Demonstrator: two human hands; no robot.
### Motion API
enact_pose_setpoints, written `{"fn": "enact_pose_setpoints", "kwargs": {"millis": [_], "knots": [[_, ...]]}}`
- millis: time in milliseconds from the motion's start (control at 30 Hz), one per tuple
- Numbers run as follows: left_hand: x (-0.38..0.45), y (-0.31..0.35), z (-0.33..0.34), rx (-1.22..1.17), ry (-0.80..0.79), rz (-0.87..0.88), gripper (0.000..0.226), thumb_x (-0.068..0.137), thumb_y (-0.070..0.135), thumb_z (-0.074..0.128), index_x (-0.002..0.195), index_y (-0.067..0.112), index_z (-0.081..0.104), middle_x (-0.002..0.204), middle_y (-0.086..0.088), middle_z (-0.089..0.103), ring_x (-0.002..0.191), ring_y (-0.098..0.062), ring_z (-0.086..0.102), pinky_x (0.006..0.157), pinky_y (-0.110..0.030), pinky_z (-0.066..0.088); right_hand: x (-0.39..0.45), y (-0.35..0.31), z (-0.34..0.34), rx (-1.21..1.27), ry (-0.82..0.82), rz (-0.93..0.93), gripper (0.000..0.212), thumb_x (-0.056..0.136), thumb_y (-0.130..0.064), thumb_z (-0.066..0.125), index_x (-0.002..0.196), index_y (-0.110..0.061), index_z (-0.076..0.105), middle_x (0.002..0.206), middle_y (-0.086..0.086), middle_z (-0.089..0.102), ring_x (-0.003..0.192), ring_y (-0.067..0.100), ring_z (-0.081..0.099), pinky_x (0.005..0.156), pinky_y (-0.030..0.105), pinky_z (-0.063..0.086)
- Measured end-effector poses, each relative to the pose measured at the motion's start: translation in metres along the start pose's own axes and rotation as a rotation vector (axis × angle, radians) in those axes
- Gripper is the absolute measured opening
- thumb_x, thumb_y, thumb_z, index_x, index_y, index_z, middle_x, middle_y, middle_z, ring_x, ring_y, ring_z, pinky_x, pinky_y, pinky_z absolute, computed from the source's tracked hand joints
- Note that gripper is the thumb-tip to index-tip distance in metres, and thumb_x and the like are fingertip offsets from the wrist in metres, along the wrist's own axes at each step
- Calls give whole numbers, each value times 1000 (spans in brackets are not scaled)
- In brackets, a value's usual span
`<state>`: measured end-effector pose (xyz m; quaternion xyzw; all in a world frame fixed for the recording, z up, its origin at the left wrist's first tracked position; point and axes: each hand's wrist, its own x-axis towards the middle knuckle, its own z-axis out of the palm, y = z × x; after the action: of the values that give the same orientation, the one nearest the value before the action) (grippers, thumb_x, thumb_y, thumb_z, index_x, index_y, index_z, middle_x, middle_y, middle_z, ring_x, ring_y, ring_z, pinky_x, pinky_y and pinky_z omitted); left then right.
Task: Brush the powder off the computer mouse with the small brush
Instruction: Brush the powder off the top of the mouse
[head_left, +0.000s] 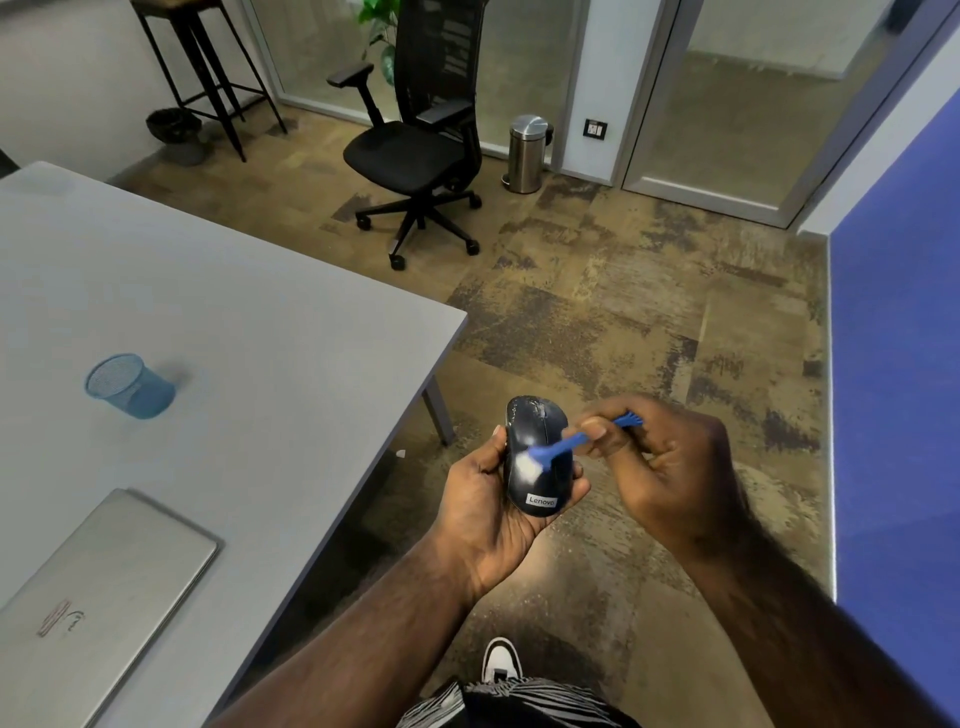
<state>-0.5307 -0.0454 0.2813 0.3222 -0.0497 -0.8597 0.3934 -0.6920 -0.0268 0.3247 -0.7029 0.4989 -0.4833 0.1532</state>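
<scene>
My left hand cradles a dark computer mouse from below, held over the floor to the right of the table. White powder sits on the mouse's middle and near its front end. My right hand pinches a small blue brush by its handle. The brush's white bristles rest on the powder patch on the mouse's back.
A grey table lies to the left, bearing a blue mesh cup and a closed silver laptop. A black office chair and a steel bin stand farther off. A blue wall runs along the right.
</scene>
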Motion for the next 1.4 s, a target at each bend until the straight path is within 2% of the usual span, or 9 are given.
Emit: {"fn": "enact_pose_setpoints", "kwargs": {"millis": [100, 233, 367, 533, 733, 900, 1067, 1233, 1400], "knots": [[0, 2, 2, -20, 26, -1, 54, 93, 41, 44, 124, -1, 60, 119, -28, 59, 94, -37, 60, 83, -49, 56, 1, 2, -1, -22, 67, 1, 20, 93, -21, 59, 95, -9, 74, 81, -4, 74, 73, 12, 73, 60, 39, 59], [-2, -1, 1, 18, 41, -19, 56, 97, 42, 38, 113, -2, 68, 106, -27, 63, 89, -35, 62, 79, -45, 57, 0, 2, -4, 23, -8, -10, 10, 92, -26, 60, 95, -26, 70, 77, -14, 70, 69, 4, 71, 56, 34, 57], [-5, -2, 6, 48, 36, -42, 53, 97, 41, 40, 122, -2, 60, 102, -27, 63, 84, -35, 64, 73, -44, 59, 10, 17, -4, -75, 105, 90, 15, 94, -20, 60, 97, -13, 74, 75, -5, 71, 69, 6, 72, 58, 40, 60], [-8, 0, 8, 72, 39, -42, 52, 98, 40, 40, 121, -1, 61, 101, -26, 65, 86, -35, 64, 73, -44, 59, 9, 24, -5, 33, 85, 126, 13, 95, -27, 60, 101, -25, 72, 81, -15, 73, 72, 3, 74, 59, 39, 62], [-9, -1, 7, 69, 36, -38, 49, 98, 39, 41, 117, 0, 64, 99, -25, 66, 83, -36, 65, 73, -45, 59, 14, 27, -6, 28, 80, 170, 14, 95, -32, 57, 102, -33, 69, 82, -13, 74, 75, 4, 74, 61, 41, 62], [-8, -2, 6, 82, 44, -31, 47, 98, 39, 42, 112, 2, 67, 97, -24, 69, 83, -36, 65, 74, -45, 58, 16, 22, -7, 80, 14, 145, 12, 94, -34, 57, 99, -35, 68, 79, -9, 74, 70, 6, 74, 60, 38, 62], [-8, -4, 7, 66, 41, -39, 46, 98, 39, 43, 107, 3, 71, 98, -24, 68, 83, -36, 66, 72, -46, 59, 21, 23, -8, 31, 53, 188, 17, 94, -37, 56, 97, -29, 70, 77, -9, 74, 70, 5, 73, 61, 41, 62], [-9, -5, 7, 84, 48, -52, 49, 98, 40, 41, 120, 2, 63, 101, -23, 67, 84, -35, 64, 72, -44, 59, 21, 21, -10, 72, 26, 197, 12, 93, -33, 58, 91, -30, 70, 72, -6, 74, 65, 6, 73, 59, 42, 62], [-9, -3, 8, 79, 52, -48, 48, 97, 40, 41, 116, 3, 65, 100, -24, 67, 84, -36, 64, 72, -44, 59, 18, 20, -11, 94, -2, 193, 13, 92, -35, 57, 91, -29, 69, 75, -7, 74, 66, 4, 73, 60, 35, 62]]}}
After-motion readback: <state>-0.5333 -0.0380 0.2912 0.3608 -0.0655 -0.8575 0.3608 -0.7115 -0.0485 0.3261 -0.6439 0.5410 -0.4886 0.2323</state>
